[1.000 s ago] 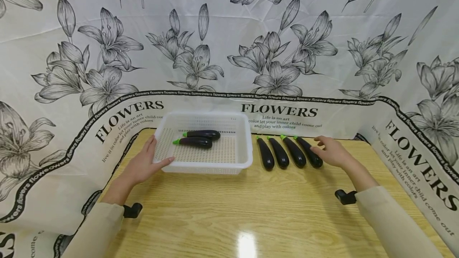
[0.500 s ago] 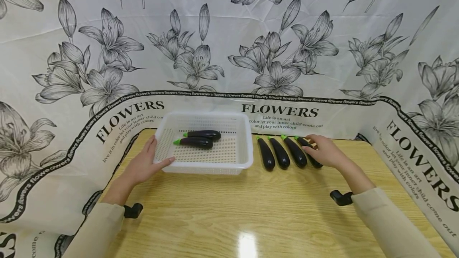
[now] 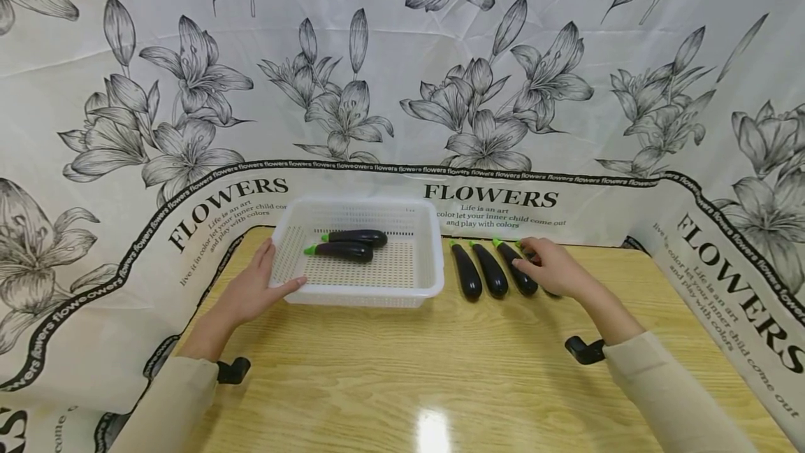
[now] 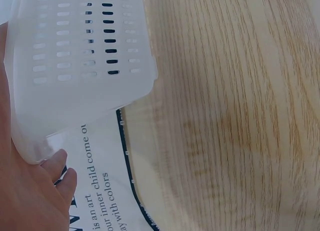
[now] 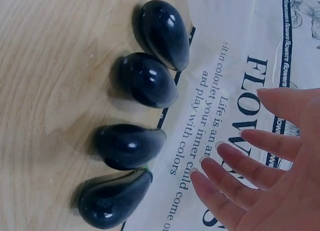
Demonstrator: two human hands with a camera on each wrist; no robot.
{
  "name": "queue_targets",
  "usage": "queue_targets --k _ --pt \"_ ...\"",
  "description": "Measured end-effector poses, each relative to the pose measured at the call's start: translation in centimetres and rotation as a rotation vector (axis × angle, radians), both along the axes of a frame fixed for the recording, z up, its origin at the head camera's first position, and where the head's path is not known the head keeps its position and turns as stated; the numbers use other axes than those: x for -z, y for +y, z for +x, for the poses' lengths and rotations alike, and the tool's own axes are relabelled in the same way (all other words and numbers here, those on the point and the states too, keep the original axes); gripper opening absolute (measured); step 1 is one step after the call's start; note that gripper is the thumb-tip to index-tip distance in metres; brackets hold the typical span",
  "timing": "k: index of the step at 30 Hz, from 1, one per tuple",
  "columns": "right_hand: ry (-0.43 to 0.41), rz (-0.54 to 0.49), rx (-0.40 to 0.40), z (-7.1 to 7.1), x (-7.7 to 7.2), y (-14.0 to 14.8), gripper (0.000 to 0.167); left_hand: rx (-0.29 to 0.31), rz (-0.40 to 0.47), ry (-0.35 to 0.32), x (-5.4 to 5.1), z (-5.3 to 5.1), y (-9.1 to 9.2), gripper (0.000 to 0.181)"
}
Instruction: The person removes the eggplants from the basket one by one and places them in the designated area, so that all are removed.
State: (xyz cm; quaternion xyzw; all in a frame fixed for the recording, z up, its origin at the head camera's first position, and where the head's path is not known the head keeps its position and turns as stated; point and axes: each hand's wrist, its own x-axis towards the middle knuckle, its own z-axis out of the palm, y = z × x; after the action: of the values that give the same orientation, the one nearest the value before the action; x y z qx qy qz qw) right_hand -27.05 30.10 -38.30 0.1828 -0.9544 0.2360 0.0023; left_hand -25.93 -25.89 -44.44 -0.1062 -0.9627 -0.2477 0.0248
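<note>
A white perforated basket (image 3: 365,290) holds two dark eggplants with green stems, one (image 3: 357,236) behind the other (image 3: 342,251). My left hand (image 3: 251,289) grips its left front corner, thumb on the rim; the left wrist view shows the fingers (image 4: 66,183) by the basket wall (image 4: 75,98). Right of the basket, four eggplants lie side by side, among them the leftmost (image 3: 467,272) and the third (image 3: 518,270). Over the rightmost one, partly hiding it, hovers my right hand (image 3: 556,270). In the right wrist view that hand (image 5: 270,176) has spread, slightly bent fingers holding nothing, beside the row (image 5: 130,146).
The wooden table (image 3: 377,362) extends in front of the basket and eggplants. Behind and at both sides hangs a white cloth (image 3: 352,180) printed with flowers and lettering. A black device (image 3: 585,350) is on the right wrist, another (image 3: 233,370) on the left.
My right hand has moved left from the outer side of the rightmost eggplant to above its upper part, toward the third one. The left hand, basket and eggplants have stayed in place.
</note>
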Motion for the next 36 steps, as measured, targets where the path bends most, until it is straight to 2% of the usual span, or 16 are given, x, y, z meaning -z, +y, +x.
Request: queue_targets --k 8,15,21,27,36 --pt "0.039 0.003 -0.033 0.2 0.2 -1.4 0.043 -0.003 0.000 0.003 0.1 0.0 -0.1 0.115" --pt "0.043 -0.060 -0.073 0.6 0.1 -2.9 0.042 0.002 0.005 0.003 0.1 0.0 -0.2 0.114" --pt "0.039 -0.046 -0.102 0.7 0.0 -4.2 0.044 0.006 0.007 0.005 0.1 -0.1 -0.1 0.114" --pt "0.040 -0.059 -0.123 0.6 0.3 -6.1 0.046 0.003 0.009 0.008 0.2 -0.1 -0.1 0.114" --pt "0.053 -0.098 -0.196 0.5 0.4 -9.4 0.043 0.003 -0.004 0.011 0.3 -0.3 -0.2 0.113"
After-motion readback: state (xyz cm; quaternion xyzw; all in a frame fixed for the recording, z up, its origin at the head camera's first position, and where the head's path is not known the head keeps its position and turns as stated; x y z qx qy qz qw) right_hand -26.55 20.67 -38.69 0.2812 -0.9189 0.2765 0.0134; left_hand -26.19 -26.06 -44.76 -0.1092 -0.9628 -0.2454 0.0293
